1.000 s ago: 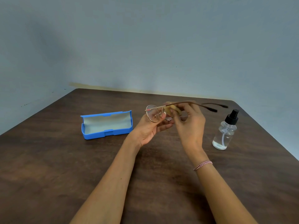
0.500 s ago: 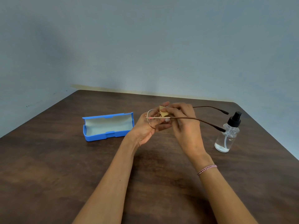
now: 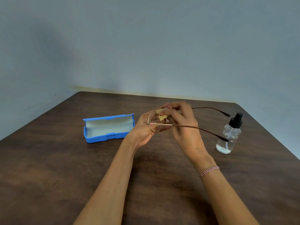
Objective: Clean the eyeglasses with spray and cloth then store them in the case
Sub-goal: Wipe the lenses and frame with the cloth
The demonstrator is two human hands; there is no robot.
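Note:
Thin round-lens eyeglasses with brown temples are held above the middle of the table, temples pointing right. My left hand grips the frame from the left, near one lens. My right hand pinches a small yellow cloth against the far lens. The blue case lies open on the table to the left of my hands, its pale lining empty. A clear spray bottle with a black nozzle stands upright to the right, behind the tip of the nearer temple.
The dark wooden table has its far edge against a grey wall, and its right edge runs diagonally past the bottle. A pink braided bracelet sits on my right wrist.
The glasses have tilted so the nearer temple dropped lower and now points toward the bottle. My right hand keeps the cloth on the lens, shifted slightly.

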